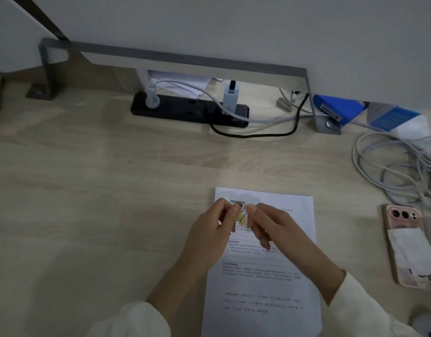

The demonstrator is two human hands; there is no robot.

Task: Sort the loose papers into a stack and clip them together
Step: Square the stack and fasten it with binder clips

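A stack of white printed papers [265,283] lies squared up on the wooden desk, right of centre. Above its upper part, both hands hold a small pale yellow binder clip [242,218] with wire handles. My left hand [213,231] pinches the clip from the left with fingertips and thumb. My right hand [268,226] pinches it from the right. The clip hovers over the paper; whether it touches the sheets is unclear. Both sleeves are cream-coloured.
A pink-cased phone [408,244] lies face down at the right edge. A black power strip [190,109] with plugs and cables sits at the back under a grey metal frame [175,58]. Coiled grey cables [392,166] and blue boxes [338,109] fill the back right.
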